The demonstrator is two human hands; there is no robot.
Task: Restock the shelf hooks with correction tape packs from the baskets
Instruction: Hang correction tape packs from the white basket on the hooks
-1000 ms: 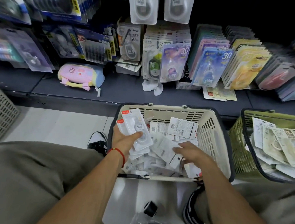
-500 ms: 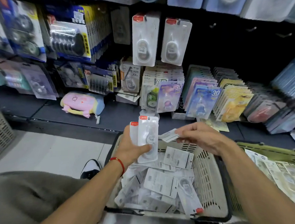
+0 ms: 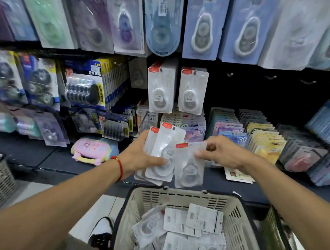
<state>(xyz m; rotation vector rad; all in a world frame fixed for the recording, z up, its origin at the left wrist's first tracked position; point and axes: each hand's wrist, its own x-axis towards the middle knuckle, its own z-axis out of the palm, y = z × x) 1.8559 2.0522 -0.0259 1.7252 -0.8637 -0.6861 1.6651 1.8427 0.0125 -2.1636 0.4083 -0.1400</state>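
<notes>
My left hand (image 3: 141, 158) grips a fanned stack of white correction tape packs (image 3: 162, 155) with red top tabs, held upright above the basket. My right hand (image 3: 221, 153) pinches a single correction tape pack (image 3: 188, 165) by its right edge, just right of the stack and overlapping it. On the shelf hooks straight above hang two rows of the same white packs (image 3: 161, 89), (image 3: 192, 91). The beige basket (image 3: 238, 216) below my hands holds several more packs (image 3: 184, 231), most lying face down.
Bare hooks (image 3: 270, 76) stick out of the dark panel to the right of the hung packs. Coloured tape packs stand in rows on the shelf ledge (image 3: 251, 138). A pink pouch (image 3: 91, 149) lies at left. A second basket (image 3: 2, 179) is at far left, a green one (image 3: 272, 231) at right.
Both hands rose toward the shelf. The pack in my right hand turned upright and now sits face-on beside the left hand's stack. The view tilted up.
</notes>
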